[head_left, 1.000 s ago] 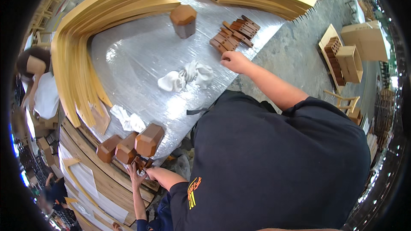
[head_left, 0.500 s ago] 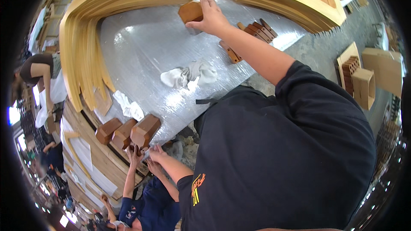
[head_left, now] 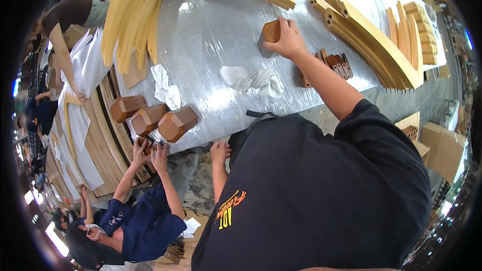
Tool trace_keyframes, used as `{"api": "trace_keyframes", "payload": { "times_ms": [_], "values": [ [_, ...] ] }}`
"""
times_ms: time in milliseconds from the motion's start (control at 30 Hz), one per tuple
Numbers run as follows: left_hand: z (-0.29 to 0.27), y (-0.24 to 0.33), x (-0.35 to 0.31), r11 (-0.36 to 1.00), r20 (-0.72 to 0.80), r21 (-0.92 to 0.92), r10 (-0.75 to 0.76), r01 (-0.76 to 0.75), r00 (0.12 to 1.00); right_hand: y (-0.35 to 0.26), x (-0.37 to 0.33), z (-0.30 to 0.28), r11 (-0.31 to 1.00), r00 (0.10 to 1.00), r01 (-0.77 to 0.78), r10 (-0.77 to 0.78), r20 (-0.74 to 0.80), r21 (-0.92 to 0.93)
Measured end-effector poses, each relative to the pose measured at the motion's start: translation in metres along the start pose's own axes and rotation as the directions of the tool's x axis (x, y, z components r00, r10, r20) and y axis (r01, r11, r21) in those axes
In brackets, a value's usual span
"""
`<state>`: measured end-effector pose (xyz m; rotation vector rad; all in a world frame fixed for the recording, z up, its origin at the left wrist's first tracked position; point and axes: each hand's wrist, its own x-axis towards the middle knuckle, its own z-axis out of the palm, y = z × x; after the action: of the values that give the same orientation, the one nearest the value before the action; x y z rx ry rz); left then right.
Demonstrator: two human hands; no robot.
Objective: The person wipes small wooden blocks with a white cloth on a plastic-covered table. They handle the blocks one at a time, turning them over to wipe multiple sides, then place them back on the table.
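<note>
My right hand (head_left: 290, 40) reaches far over the plastic-covered table (head_left: 201, 40). Its fingers and thumb grip a brown faceted wooden block (head_left: 270, 39) from the right side. My left hand (head_left: 220, 152) hangs low by the near table edge, beside my black shirt, its fingers loosely bent and nothing visible in them. Three similar brown blocks (head_left: 178, 123) lie at the table's left corner. A crumpled white cloth (head_left: 253, 81) lies between them and my right arm. Just right of my right hand are several small dark wooden pieces (head_left: 337, 65), partly behind my forearm.
Curved pale wooden parts (head_left: 133, 20) are stacked at the back left, and more (head_left: 371, 35) at the right. Another white cloth (head_left: 164, 88) lies by the blocks. A co-worker's hands (head_left: 150, 153) hold a small dark piece at the corner. Cardboard boxes (head_left: 442, 145) stand right.
My left hand has drawn back right, away from the co-worker's hands. My right hand still grips the block, now more upright. The whole view has shifted, with more of the co-worker showing.
</note>
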<state>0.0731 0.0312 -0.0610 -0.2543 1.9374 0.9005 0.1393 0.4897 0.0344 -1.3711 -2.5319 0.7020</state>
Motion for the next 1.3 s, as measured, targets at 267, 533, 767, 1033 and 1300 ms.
{"api": "trace_keyframes", "payload": {
  "times_ms": [267, 533, 767, 1033, 1300],
  "values": [
    [0.042, 0.184, -0.039, 0.198, -0.045, 0.538, 0.977, -0.820, 0.206, -0.068, -0.043, -0.019, 0.929, 0.965, 0.077, -0.160, 0.207, 0.362],
    [0.031, 0.207, -0.037, 0.515, 0.246, 0.453, 0.712, -0.727, 0.658, -0.083, -0.029, -0.011, 0.718, 0.714, -0.444, -0.078, 0.696, 0.536],
    [0.024, 0.142, -0.004, 0.768, 0.148, 0.000, 0.634, -0.641, 0.759, 0.004, 0.018, 0.073, 0.985, 0.956, -0.135, 0.159, 0.248, -0.112],
    [0.036, 0.188, 0.012, 0.593, -0.228, -0.098, 0.768, -0.799, 0.598, 0.001, -0.108, 0.112, 0.916, 0.805, 0.361, -0.210, 0.555, -0.177],
    [0.063, 0.210, 0.089, 0.584, -0.416, 0.047, 0.749, -0.810, 0.516, 0.029, -0.064, 0.035, 0.954, 0.965, 0.060, -0.131, 0.229, 0.293]
  ]
}}
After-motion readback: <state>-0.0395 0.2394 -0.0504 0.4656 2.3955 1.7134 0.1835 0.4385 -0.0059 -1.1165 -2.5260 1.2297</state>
